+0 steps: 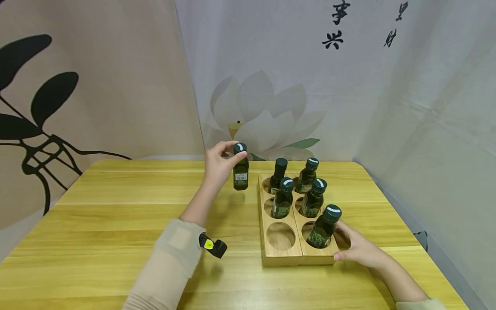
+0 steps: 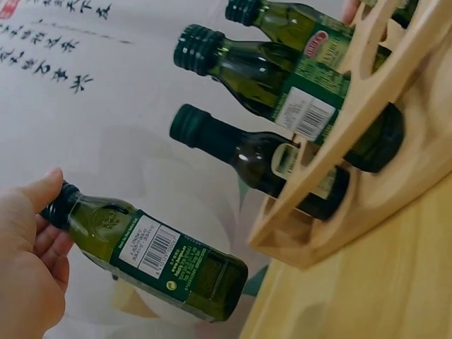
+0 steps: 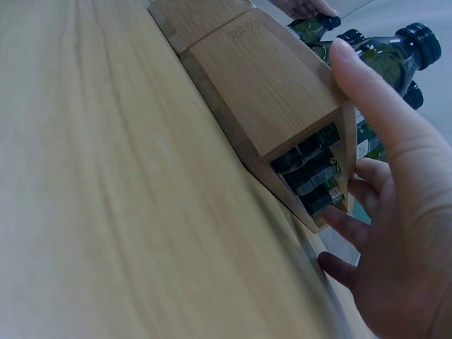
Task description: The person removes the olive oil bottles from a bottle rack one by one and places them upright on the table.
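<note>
My left hand (image 1: pixel 228 156) holds a small dark green oil bottle (image 1: pixel 240 172) by its cap and neck, upright and just above the table, left of a wooden rack (image 1: pixel 279 257). The left wrist view shows that hand (image 2: pixel 28 233) pinching the cap of the labelled bottle (image 2: pixel 162 254) beside the rack (image 2: pixel 424 106). Several like bottles (image 1: pixel 313 199) stand in the rack's holes. The near left hole (image 1: pixel 280 236) holds nothing. My right hand (image 1: pixel 350 245) rests against the rack's near right corner, thumb on the front edge. Seen from the right wrist, this hand (image 3: pixel 388 183) touches the rack (image 3: pixel 261 78).
The rack sits on a yellow wooden table (image 1: pixel 116 224) with its right edge close to the rack. Printed cloth screens (image 1: pixel 271 86) close off the back and both sides. A small black wrist camera (image 1: pixel 214 246) is strapped to my left forearm.
</note>
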### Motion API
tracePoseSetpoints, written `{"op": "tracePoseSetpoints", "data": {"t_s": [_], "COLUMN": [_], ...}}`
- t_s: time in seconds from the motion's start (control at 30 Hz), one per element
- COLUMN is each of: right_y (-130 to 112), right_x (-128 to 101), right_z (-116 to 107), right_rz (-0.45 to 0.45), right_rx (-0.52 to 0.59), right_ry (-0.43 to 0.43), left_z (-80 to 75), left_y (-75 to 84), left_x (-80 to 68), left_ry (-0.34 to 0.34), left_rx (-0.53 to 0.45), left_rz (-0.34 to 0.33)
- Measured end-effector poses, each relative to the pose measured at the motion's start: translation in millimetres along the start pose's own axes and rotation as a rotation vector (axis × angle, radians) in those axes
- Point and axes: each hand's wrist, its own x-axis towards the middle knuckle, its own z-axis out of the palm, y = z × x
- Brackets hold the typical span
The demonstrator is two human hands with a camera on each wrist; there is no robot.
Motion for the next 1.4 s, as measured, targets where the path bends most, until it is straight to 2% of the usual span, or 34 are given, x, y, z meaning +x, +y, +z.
{"op": "tracePoseSetpoints", "data": {"t_s": [0.4,0.73,1.0,1.23,1.33,1.4], "right_y": [-3,-1,0,1,2,2], "right_x": [0,0,-1,0,0,0], "right_z": [0,0,0,0,0,-1], "right_rz": [0.001,-0.004,0.005,0.003,0.003,0.006], "right_rx": [0.013,0.001,0.004,0.000,-0.003,-0.001], "right_ry": [-0.003,-0.001,-0.003,-0.006,-0.007,-0.007], "left_z": [8.7,13.4,16.4,12.2,9.3,8.4], "left_y": [-27.3,-42.1,-44.7,-41.0,-34.3,-28.6], "left_x": [-9.4,-16.9,-20.0,-18.1,-17.1,-16.6], "left_ry": [-0.001,0.010,0.020,0.012,0.011,0.009], "left_rx": [0.015,0.023,0.013,0.015,0.010,0.013], "left_rz": [-0.024,-0.062,-0.069,-0.111,-0.091,-0.056]}}
